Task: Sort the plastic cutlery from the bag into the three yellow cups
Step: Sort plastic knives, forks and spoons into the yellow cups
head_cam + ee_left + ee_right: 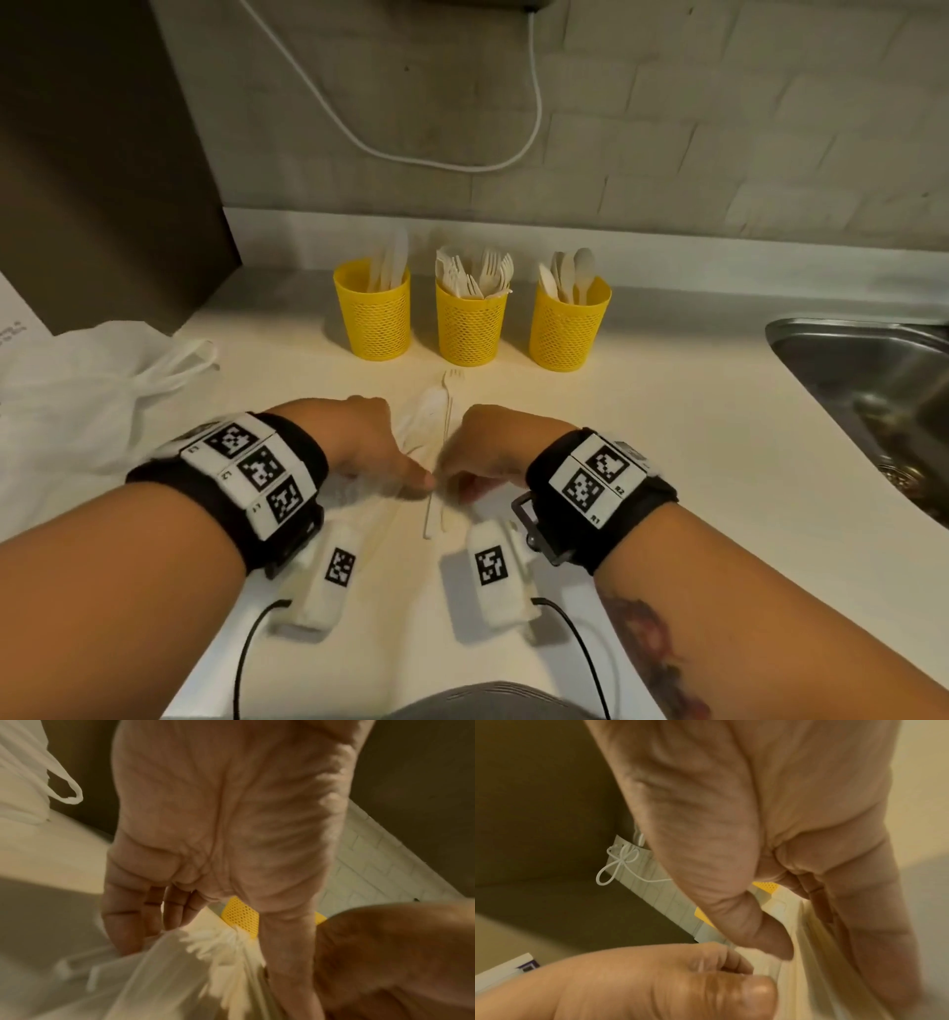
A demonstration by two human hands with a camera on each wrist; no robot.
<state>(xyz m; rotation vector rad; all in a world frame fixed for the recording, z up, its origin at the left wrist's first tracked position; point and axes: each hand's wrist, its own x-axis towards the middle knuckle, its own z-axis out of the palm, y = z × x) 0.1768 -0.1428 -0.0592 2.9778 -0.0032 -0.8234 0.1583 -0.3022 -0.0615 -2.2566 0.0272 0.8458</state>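
Three yellow mesh cups stand in a row at the back of the counter: the left cup holds knives, the middle cup forks, the right cup spoons. A clear wrapper packet with a white fork and other cutlery inside lies in front of them. My left hand pinches its near end from the left, and my right hand pinches it from the right, thumbs almost touching. The left wrist view shows my fingers on the crinkled wrapper. The right thumb presses the wrapper.
A crumpled white bag lies on the counter to the left. A steel sink is set into the counter on the right. A dark panel rises at the back left, and a white cable hangs on the brick wall.
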